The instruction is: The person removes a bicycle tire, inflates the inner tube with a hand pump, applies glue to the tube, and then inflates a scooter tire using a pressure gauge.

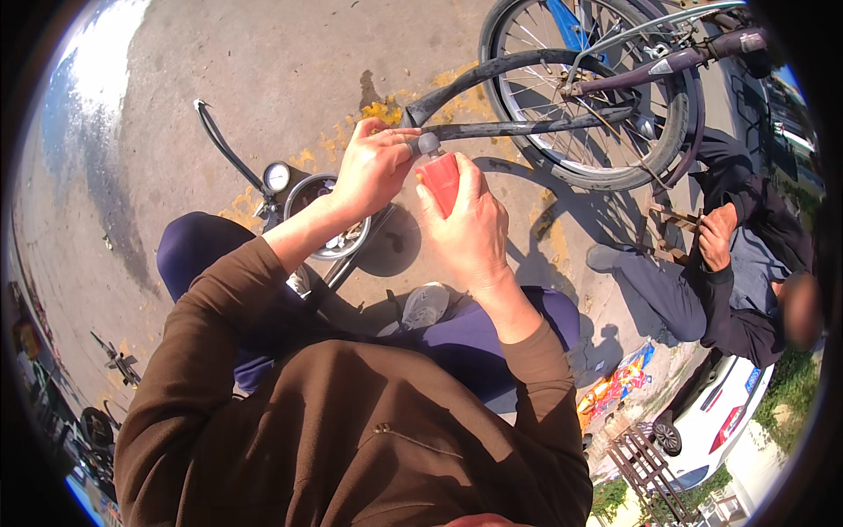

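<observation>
My right hand is wrapped round a small red bottle with a grey rounded tip, which points up and away from me. The fingers of my left hand close on the near end of a black bicycle inner tube, beside the bottle's tip. Just where the fingers press on the tube is partly hidden. From there the tube runs in a long loop to the right, across the bicycle wheel.
Below my left wrist sits a round metal container with small things in it. A pressure gauge with a black hose is left of it. At right, a seated person rests a hand by a wooden stool. A white car stands beyond.
</observation>
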Demonstrator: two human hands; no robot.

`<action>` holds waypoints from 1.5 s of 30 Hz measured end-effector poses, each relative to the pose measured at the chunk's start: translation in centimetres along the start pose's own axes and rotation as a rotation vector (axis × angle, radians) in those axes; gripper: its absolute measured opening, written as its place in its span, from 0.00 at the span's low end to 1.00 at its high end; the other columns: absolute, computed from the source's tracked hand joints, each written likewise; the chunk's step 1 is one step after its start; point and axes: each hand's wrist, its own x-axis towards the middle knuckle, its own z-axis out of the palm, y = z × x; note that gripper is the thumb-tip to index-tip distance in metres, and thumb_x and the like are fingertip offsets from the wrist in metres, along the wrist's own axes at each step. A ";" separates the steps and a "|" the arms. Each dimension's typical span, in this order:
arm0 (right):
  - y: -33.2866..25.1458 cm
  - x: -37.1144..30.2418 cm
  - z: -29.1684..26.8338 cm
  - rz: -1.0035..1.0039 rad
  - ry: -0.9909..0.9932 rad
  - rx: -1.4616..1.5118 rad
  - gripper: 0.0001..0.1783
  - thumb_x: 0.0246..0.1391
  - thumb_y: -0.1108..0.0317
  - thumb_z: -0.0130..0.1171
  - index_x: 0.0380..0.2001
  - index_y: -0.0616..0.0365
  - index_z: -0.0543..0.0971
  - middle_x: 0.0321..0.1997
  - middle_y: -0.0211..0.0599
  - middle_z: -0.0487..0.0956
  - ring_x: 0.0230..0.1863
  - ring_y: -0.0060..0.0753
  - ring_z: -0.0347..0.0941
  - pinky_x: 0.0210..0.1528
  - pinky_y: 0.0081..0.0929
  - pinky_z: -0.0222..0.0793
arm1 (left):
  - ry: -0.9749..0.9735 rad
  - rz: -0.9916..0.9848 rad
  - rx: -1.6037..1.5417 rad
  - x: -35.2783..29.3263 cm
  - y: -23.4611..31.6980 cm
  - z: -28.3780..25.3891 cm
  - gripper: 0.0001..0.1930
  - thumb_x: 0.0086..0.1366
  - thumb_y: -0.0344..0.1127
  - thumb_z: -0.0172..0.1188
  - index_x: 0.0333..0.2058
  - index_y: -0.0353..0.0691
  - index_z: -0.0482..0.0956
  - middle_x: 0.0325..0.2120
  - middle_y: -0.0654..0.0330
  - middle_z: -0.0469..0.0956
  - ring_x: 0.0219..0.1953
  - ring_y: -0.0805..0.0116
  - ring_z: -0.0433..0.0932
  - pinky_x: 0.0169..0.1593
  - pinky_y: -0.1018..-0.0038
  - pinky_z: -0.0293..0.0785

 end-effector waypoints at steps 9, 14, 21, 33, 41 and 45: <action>0.7 0.2 0.4 -0.040 0.030 -0.021 0.32 0.55 0.56 0.64 0.55 0.63 0.65 0.40 0.54 0.78 0.34 0.56 0.79 0.35 0.45 0.76 | 0.040 -0.042 -0.041 0.2 -0.1 0.2 0.08 0.53 0.24 0.64 0.19 0.37 0.74 0.35 0.58 0.84 0.49 0.66 0.81 0.53 0.60 0.66; 0.2 0.3 0.1 0.016 -0.018 0.018 0.32 0.54 0.57 0.65 0.56 0.62 0.65 0.41 0.56 0.79 0.38 0.58 0.79 0.40 0.47 0.75 | 0.008 -0.089 -0.049 0.3 0.0 -0.4 0.06 0.58 0.27 0.64 0.35 0.40 0.84 0.40 0.57 0.84 0.45 0.63 0.81 0.55 0.64 0.66; 0.2 0.5 0.1 0.039 -0.013 0.039 0.32 0.53 0.57 0.65 0.56 0.62 0.66 0.42 0.56 0.80 0.40 0.59 0.79 0.42 0.46 0.74 | 0.028 -0.110 -0.080 0.7 0.4 -0.6 0.02 0.58 0.27 0.64 0.27 0.38 0.81 0.35 0.59 0.84 0.45 0.66 0.82 0.52 0.63 0.66; -0.3 0.9 0.0 0.053 -0.028 0.028 0.32 0.54 0.57 0.65 0.56 0.61 0.66 0.43 0.55 0.80 0.41 0.59 0.78 0.42 0.47 0.74 | -0.025 -0.100 -0.053 0.5 0.1 0.1 0.07 0.60 0.30 0.64 0.38 0.40 0.85 0.39 0.57 0.84 0.41 0.62 0.81 0.54 0.65 0.66; 0.3 1.2 0.1 0.059 -0.006 0.012 0.33 0.54 0.57 0.65 0.56 0.62 0.66 0.43 0.56 0.80 0.41 0.59 0.78 0.42 0.46 0.74 | -0.018 -0.124 -0.075 0.6 0.2 0.2 0.08 0.61 0.31 0.63 0.39 0.41 0.85 0.39 0.57 0.84 0.39 0.62 0.81 0.53 0.65 0.66; -0.1 0.8 0.1 0.057 -0.044 0.035 0.33 0.53 0.56 0.65 0.56 0.61 0.66 0.45 0.55 0.79 0.42 0.59 0.78 0.43 0.46 0.74 | -0.036 -0.151 -0.108 0.5 0.2 0.0 0.08 0.62 0.31 0.62 0.39 0.41 0.85 0.38 0.57 0.84 0.38 0.62 0.81 0.55 0.64 0.64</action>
